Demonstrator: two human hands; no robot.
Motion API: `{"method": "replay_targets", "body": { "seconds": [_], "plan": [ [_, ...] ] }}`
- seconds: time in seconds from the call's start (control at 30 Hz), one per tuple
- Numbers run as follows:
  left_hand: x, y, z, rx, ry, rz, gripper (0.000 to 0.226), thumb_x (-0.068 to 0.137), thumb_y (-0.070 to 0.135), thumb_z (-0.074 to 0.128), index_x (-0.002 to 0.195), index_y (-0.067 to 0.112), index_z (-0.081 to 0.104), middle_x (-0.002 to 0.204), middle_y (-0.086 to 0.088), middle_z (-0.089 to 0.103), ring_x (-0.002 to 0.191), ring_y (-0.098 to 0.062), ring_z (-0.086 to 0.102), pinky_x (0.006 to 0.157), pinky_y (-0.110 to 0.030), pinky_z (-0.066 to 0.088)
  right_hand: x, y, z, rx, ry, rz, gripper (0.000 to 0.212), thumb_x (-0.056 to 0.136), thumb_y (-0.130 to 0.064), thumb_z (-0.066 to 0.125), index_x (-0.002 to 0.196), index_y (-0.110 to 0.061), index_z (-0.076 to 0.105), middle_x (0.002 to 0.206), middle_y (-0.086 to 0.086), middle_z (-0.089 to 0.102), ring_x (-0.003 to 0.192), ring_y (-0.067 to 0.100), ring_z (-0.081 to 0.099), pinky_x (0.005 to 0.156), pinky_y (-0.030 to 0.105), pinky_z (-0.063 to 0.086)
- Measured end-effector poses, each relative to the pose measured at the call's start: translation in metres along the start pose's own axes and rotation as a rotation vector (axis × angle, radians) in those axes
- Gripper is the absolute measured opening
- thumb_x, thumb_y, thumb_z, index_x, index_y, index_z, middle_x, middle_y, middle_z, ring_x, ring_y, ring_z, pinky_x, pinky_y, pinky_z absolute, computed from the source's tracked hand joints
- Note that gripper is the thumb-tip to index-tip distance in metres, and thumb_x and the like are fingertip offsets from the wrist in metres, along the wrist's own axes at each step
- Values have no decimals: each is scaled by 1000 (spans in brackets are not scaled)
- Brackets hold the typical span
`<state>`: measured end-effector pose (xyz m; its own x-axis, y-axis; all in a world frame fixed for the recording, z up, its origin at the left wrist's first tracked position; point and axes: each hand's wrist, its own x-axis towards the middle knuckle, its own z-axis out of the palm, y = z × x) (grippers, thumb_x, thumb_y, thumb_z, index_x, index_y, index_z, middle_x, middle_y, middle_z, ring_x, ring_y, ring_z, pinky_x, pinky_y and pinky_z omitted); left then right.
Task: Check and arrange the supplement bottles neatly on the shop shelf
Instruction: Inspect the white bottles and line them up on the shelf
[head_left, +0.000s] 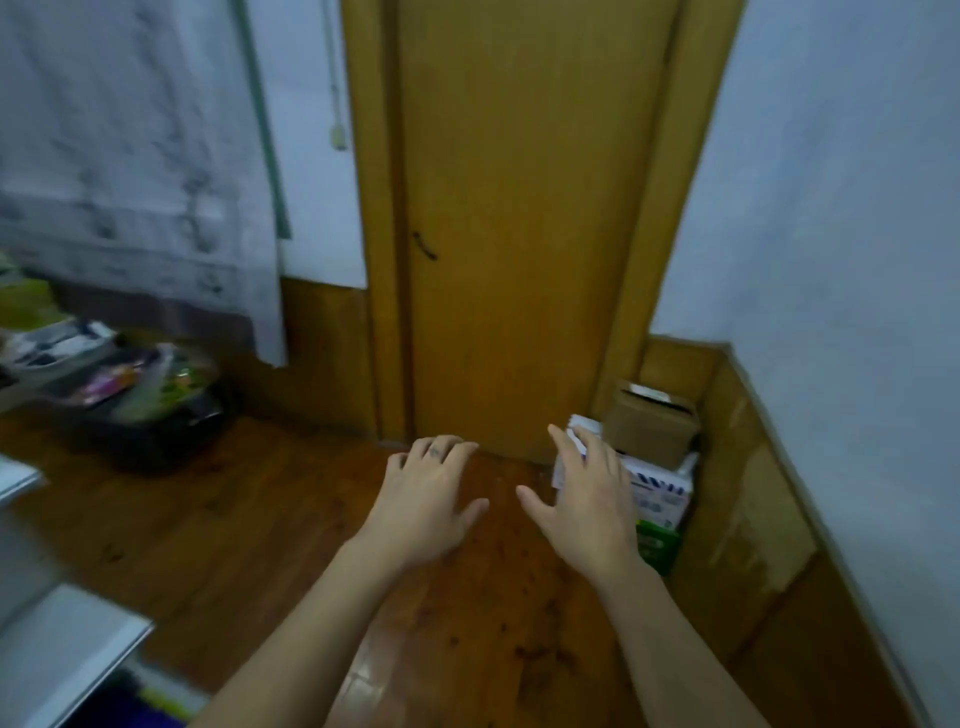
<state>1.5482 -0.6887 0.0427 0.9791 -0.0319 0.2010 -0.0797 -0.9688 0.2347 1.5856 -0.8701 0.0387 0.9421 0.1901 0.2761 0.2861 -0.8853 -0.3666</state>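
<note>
Stacked boxes (657, 457) beside bare floor (260, 530).

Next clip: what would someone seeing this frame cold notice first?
The left hand and right hand reach forward low in the centre, fingers spread, holding nothing, above the wooden floor. Straight ahead a closed yellow-brown door fills the middle. Stacked boxes sit in the right corner beside it, and a cluttered dark bin sits at the left.

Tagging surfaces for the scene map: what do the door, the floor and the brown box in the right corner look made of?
Door: wood or veneer, yellow-brown, satin; flat plain face, grain too blurred to confirm.
Floor: wooden boards, dark red-brown, glossy; knots and a light reflection show.
Brown box: probably cardboard, matt tan; folded top flaps.
</note>
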Motion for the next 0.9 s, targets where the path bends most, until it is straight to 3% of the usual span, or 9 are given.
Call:
{"method": "replay_targets", "body": {
  "seconds": [0.53,0.9],
  "plan": [
    [-353,-123,-105,141,190,-805,61,94,54,48,146,30,29,147,6,36,137,-17,29,106,-37,29,-170,-285,54,174,-339,-813,73,88,-53,59,149,-29,28,158,2,22,146,19,14,118,35,14],
    [-643,-192,-169,166,340,-1233,61,94,52,50,147,28,30,148,5,37,138,-18,28,108,-38,28,-396,-510,96,295,-551,-1214,72,88,-52,60,149,-29,28,158,0,20,145,20,14,118,37,13]
  ]
}}
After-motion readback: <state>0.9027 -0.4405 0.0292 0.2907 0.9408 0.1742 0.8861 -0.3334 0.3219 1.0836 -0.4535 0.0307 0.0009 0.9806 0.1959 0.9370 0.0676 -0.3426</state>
